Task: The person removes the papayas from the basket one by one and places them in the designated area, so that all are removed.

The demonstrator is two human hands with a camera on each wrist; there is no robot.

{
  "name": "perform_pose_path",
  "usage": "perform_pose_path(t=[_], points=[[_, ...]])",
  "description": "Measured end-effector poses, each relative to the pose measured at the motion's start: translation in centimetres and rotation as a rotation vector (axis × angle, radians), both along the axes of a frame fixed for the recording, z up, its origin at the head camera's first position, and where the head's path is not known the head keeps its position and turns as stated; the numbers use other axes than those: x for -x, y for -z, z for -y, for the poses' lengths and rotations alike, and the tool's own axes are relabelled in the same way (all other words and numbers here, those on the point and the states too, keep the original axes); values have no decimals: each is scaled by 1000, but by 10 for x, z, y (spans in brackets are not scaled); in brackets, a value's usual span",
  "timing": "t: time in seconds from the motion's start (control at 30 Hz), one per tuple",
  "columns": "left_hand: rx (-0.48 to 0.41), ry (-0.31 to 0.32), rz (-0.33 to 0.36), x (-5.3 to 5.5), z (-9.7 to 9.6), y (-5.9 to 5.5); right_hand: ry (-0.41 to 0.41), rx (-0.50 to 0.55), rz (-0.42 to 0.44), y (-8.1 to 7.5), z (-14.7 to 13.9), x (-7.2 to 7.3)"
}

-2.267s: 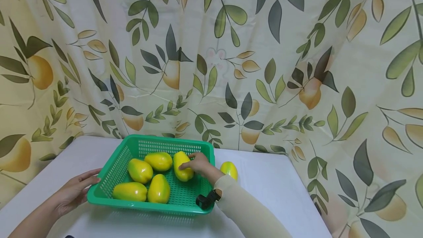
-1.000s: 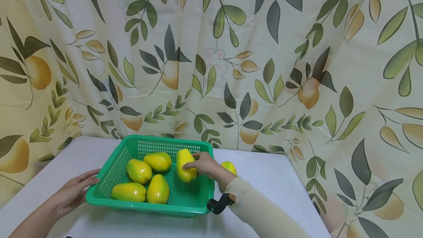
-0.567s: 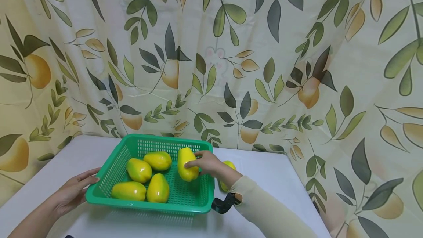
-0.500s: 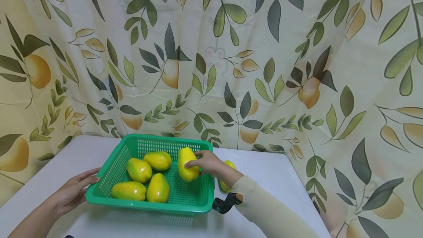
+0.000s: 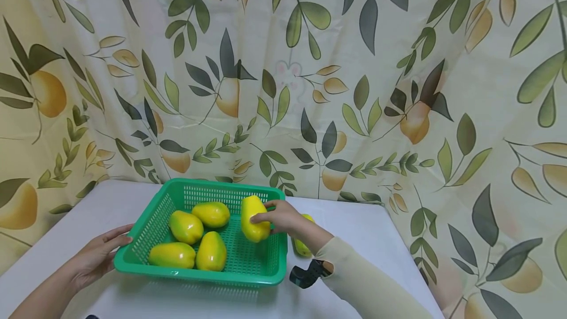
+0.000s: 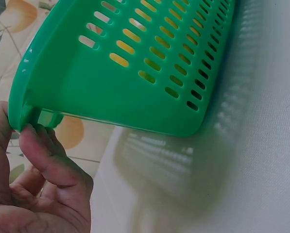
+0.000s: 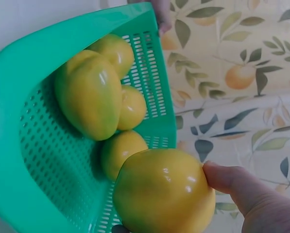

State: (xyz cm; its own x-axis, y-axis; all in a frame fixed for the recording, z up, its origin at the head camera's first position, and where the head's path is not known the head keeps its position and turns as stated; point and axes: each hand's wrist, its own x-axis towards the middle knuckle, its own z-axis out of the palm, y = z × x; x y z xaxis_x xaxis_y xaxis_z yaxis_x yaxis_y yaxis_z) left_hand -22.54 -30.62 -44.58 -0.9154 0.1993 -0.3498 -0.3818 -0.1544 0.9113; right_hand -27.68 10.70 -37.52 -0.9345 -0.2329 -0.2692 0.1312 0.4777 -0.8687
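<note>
A green plastic basket (image 5: 199,273) with slotted walls stands on the table. My left hand (image 5: 95,260) pinches its left rim; the left wrist view shows fingers (image 6: 57,167) under the rim. My right hand (image 5: 283,218) holds a glossy yellow-green mango (image 5: 254,219) between thumb and fingers, over the right part of the basket. In the right wrist view this mango (image 7: 164,191) is close to the camera, apart from the others. Several more lie in the basket: a back mango (image 5: 211,214), a left mango (image 5: 186,226), and front ones (image 5: 172,255).
Another mango (image 5: 303,240) lies on the table outside the basket's right wall, partly hidden by my right forearm. A white cloth covers the table (image 5: 354,240). A leaf-and-fruit patterned curtain (image 5: 310,87) hangs behind it. A black device (image 5: 307,273) is on my right wrist.
My right hand has lifted the mango from the basket floor and shifted it slightly right. My left hand stays on the rim.
</note>
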Motion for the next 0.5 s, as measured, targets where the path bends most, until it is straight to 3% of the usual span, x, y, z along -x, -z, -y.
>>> perform_pose_path(t=[0.5], points=[[-6,-4,8,-1,-1,-2,-10,45,33,-7,-10,-3]])
